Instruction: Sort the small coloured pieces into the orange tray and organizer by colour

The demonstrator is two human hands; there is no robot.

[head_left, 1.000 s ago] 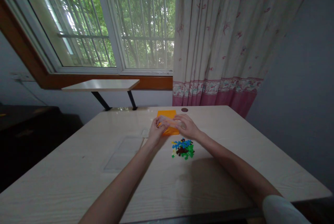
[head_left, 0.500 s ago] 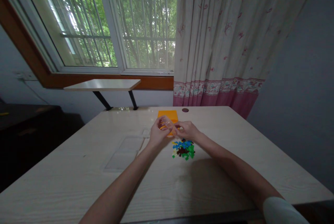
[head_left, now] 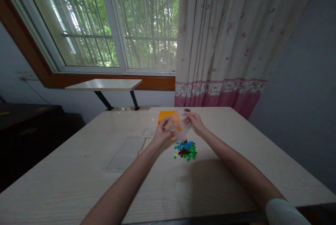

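My left hand is closed around a crumpled clear plastic bag, thin and see-through, which spreads toward the right. To its right, my right hand is raised with fingers pinched, and a pale bit of the film shows by the fingertips, blurred. Just below the bag, a pile of small building blocks in blue, green, dark brown and cream lies on the table. An orange box-like piece is behind the hands, partly hidden by them and the film.
A flat clear plastic sheet or sleeve lies on the light wooden table left of the hands, with a smaller clear piece beyond it. A raised white shelf on black legs stands at the back left. A curtain hangs behind.
My right hand has moved away from the left, up and to the right. The clear plastic bag now shows spread out between them. The block pile has stayed put.
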